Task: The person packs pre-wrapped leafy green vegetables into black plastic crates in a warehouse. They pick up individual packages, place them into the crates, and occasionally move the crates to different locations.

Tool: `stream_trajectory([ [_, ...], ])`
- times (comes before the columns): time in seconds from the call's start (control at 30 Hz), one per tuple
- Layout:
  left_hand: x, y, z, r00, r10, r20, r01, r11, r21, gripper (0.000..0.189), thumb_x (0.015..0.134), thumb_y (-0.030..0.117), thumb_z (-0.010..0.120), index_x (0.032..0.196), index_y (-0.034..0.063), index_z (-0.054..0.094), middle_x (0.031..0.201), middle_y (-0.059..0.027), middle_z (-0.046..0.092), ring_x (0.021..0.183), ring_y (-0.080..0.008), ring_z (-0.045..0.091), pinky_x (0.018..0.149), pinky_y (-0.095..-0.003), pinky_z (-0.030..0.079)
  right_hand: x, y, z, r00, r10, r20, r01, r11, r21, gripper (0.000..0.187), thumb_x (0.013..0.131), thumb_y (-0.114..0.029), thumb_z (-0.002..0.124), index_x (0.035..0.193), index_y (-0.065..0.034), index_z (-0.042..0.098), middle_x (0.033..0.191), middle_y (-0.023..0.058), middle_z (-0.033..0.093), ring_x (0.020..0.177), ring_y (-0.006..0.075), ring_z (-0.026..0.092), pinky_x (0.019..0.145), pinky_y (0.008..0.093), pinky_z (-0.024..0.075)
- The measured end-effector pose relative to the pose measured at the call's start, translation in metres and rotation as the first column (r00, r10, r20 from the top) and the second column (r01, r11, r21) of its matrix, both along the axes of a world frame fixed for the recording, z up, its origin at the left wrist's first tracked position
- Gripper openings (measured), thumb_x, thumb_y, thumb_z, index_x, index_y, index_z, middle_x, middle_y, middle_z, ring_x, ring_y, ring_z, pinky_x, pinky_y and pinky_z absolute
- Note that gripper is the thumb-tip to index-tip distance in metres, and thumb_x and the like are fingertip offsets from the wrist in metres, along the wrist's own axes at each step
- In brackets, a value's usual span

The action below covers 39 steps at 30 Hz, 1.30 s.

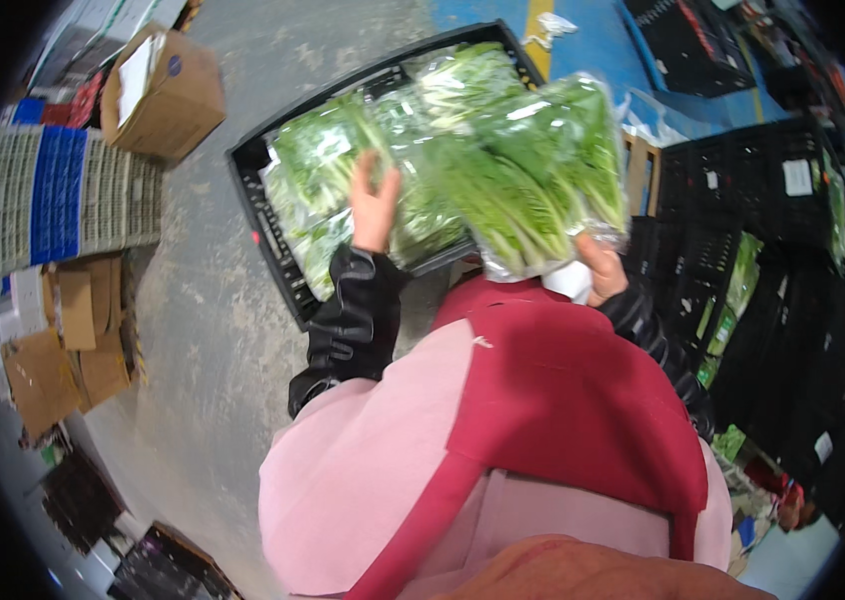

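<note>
Before me is a black plastic crate (pixel 244 161) holding clear bags of leafy greens. My right hand (pixel 602 271) grips the lower end of clear-bagged romaine-type lettuce (pixel 516 191), which hangs over the crate's right side. A second bagged lettuce (pixel 593 142) overlaps it, seemingly in the same grasp. Something white (pixel 569 280) shows by that hand, too covered to identify. Above the crate, my left hand (pixel 375 206) has its fingers apart, beside a bag of greens (pixel 321 154). Whether its fingertips touch the bag is unclear. Another bag (pixel 460 82) lies at the crate's far end.
Stacked black crates (pixel 745 195) with some bagged greens stand close on my right. Across the concrete floor (pixel 205 300), on the left, are stacked grey and blue crates (pixel 59 199), a cardboard box (pixel 175 94) and cardboard pieces (pixel 40 379). White plastic scrap (pixel 556 25) lies beyond the crate.
</note>
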State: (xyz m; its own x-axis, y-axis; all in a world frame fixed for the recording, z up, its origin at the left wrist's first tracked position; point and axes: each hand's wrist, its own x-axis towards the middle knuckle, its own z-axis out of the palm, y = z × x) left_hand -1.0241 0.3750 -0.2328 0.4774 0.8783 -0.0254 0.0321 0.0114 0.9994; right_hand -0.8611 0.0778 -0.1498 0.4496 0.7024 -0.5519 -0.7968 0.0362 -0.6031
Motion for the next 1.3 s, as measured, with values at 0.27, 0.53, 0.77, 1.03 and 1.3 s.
stream_trajectory([
  [0.27,-0.066,0.134,-0.069,0.856,0.3,-0.421,-0.35,0.936,-0.045,0.068,0.071,0.029,0.077,0.115,-0.0145,0.049,0.109,-0.0222,0.061,0.098,-0.0323,0.061,0.085,-0.0433,0.047,0.002,-0.023,0.008,0.967,-0.03,-0.255,0.064,0.99,0.129,0.045,0.089,-0.022,0.058,0.126,0.001,0.046,0.118,0.0202,0.057,0.103,0.0337,0.059,0.088,0.0483,0.0488],
  [0.53,-0.027,0.054,0.005,0.968,0.067,0.244,0.043,0.906,-0.42,0.043,0.077,0.004,0.067,0.118,0.0007,0.052,0.108,-0.0104,0.062,0.094,-0.0237,0.061,0.084,-0.0375,0.05,0.013,-0.054,-0.011,0.954,-0.048,-0.297,0.078,0.993,0.09,0.046,0.09,-0.031,0.055,0.123,0.0001,0.048,0.113,0.0202,0.06,0.096,0.0347,0.062,0.082,0.0486,0.0513],
  [0.77,0.045,-0.017,0.057,0.88,-0.218,0.422,0.403,0.813,-0.42,0.056,0.074,0.013,0.071,0.124,0.0033,0.048,0.112,-0.0069,0.059,0.1,-0.0215,0.058,0.089,-0.0352,0.045,0.028,-0.094,-0.018,0.936,-0.176,-0.306,0.221,0.968,0.118,0.048,0.091,-0.034,0.051,0.126,-0.0003,0.047,0.118,0.0198,0.058,0.105,0.0346,0.058,0.094,0.0475,0.0444],
  [1.03,0.119,-0.074,0.041,0.838,-0.477,0.265,0.53,0.599,-0.6,0.029,0.086,0.021,0.059,0.107,0.0004,0.059,0.105,-0.0098,0.062,0.096,-0.0232,0.061,0.088,-0.0402,0.047,0.039,-0.258,-0.034,0.658,-0.644,0.39,0.723,0.685,-0.088,0.036,0.087,-0.028,0.058,0.113,-0.0023,0.055,0.102,0.0128,0.063,0.089,0.0243,0.062,0.082,0.0357,0.0479],
  [1.3,0.216,-0.204,0.059,0.633,-0.678,0.374,0.699,0.293,-0.652,0.046,0.087,0.015,0.059,0.127,-0.0011,0.045,0.121,-0.0134,0.056,0.109,-0.0272,0.056,0.095,-0.0414,0.044,0.031,-0.492,-0.032,0.298,-0.946,0.125,0.954,0.299,-0.01,0.029,0.09,-0.035,0.054,0.098,-0.0077,0.06,0.07,0.0039,0.063,0.039,0.0138,0.047,0.032,0.0255,0.0315],
])
